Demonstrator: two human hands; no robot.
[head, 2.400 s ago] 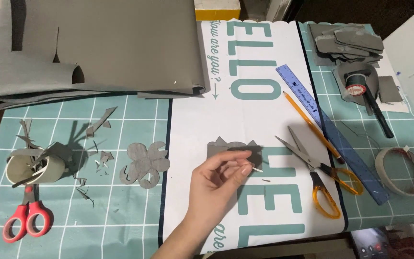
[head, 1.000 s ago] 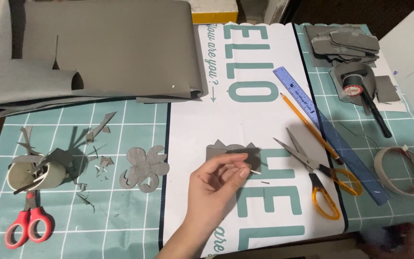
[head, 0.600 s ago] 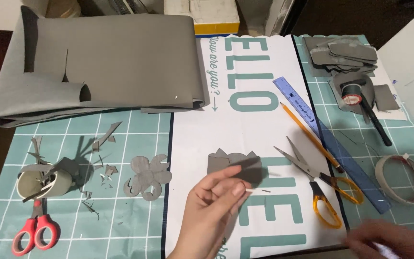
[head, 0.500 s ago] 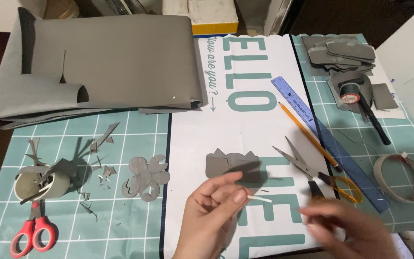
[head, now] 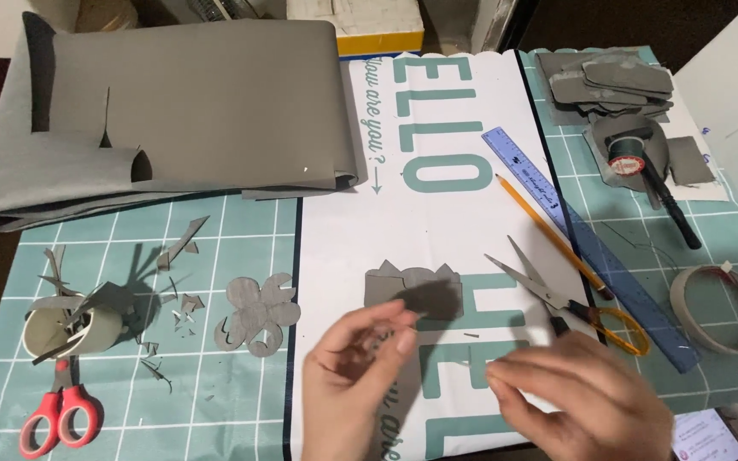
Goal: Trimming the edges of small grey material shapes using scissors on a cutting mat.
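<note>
Head cam looking straight down at a craft table. Both hands sit at the bottom edge, fingertips pointing at each other with a small gap between. The left hand [head: 360,376] is curled, thumb and index pinched loosely together; there may be something tiny between them, but it's too blurred to tell. The right hand [head: 578,397] lies flat-ish, fingers stretched left toward the other hand, and I can't see anything in it either.

The grey cut piece [head: 413,290] with the zigzag top edge lies on the white banner [head: 437,213], just above the left hand and up-left of the right one. Its long side runs left to right across the table. The left hand is clearly nearer, its fingertips almost under the piece's lower edge.

The orange-handled scissors [head: 570,299] lie just above the right hand, blades pointing up-left, open a little. Beyond them sit a pencil [head: 553,235] and a blue ruler [head: 587,248], both slanting the same way. A grey flower cutout [head: 256,314] lies on the green mat [head: 215,401], off to the left hand's left.
</note>
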